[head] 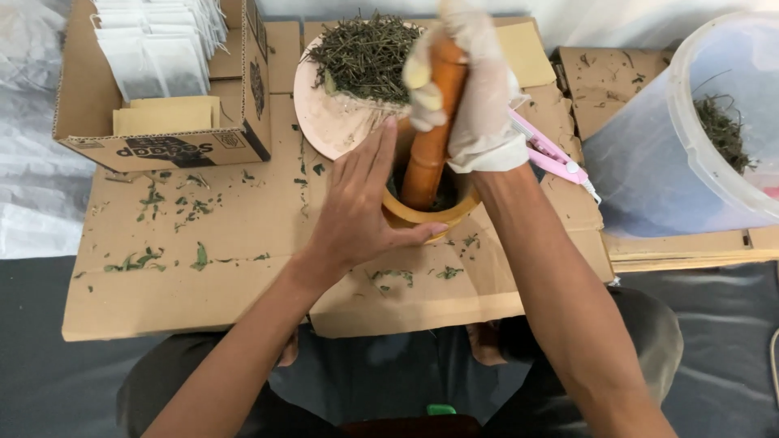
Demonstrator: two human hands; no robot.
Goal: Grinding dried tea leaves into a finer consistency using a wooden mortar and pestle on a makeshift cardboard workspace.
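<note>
Right hand [479, 97], gloved, fists the stiff pestle [430, 138] near its top; left hand [357, 211], spread, steadies the heavy-looking mortar [430, 215] at mid-cardboard [203, 284].

Translucent glove on right hand [479, 89]

Dark floor [49, 381] (grey) under flattened cardboard [203, 284]

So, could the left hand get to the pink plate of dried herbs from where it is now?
Probably yes. The left hand lies flat against the wooden mortar, holding nothing, and the pink plate sits just beyond its fingertips with only bare cardboard between. The gloved right hand on the pestle stays to the side.
</note>
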